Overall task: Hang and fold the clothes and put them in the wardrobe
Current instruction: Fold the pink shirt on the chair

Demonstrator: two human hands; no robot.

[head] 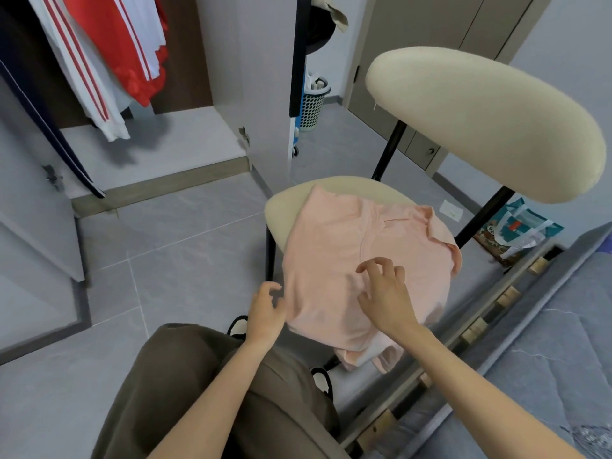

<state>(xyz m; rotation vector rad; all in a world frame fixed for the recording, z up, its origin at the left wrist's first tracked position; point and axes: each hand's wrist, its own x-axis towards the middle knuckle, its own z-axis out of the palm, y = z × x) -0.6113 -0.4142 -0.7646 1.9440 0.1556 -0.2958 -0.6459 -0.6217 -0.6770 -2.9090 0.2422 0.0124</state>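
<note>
Head view looks down on a pink polo shirt [344,253] spread across the seat of a cream chair [289,207]; its collar lies toward the far right of the seat and its lower end droops over the near edge. The left hand [265,313] sits at the shirt's left border, its fingers [270,288] curled, the thumb right against the cloth; whether it has pinched the edge or merely touches it I cannot tell. The right hand [387,299] is over the middle of the shirt, its fingers [367,265] bent and spread like a claw, tips at or just above the fabric, holding nothing that I can make out.

By my reading the folding step is in hand: the shirt is laid out flat but not yet a tidy packet; the hanging tail looks unfolded. The next move seems to call for a firm pinch on the left border while the right hand pins or smooths the centre, then bringing that side across and the tail up; soft knit will slump off the rounded seat if let go carelessly. The wardrobe [149,150] stands open up left, well apart from the chair, with red and white garments [109,44] hanging inside; its floor looks a likely place for the folded shirt.
</note>
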